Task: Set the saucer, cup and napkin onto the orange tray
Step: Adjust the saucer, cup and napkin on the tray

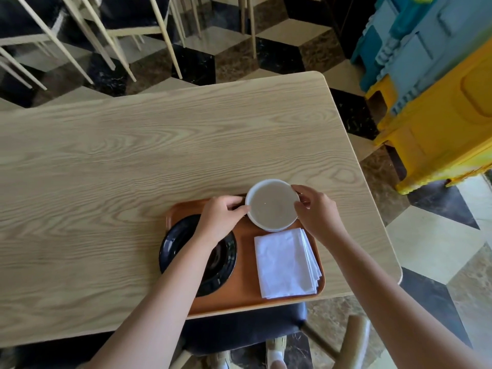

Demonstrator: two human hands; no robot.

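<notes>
The orange tray (245,294) lies at the near edge of the wooden table. A black saucer (175,243) rests on its left half, partly hidden by my left forearm. A folded white napkin (282,262) lies on its right half. A white cup (271,206) filled with pale liquid is at the tray's far right corner, over the rim. My left hand (221,217) grips the cup's left side and my right hand (316,209) grips its right side. Whether the cup touches the tray I cannot tell.
The light wooden table (133,155) stretches to the left and far side. A dark chair seat (239,328) sits below the near edge. Yellow and blue plastic crates (439,102) stand at the right, chair legs at the far left.
</notes>
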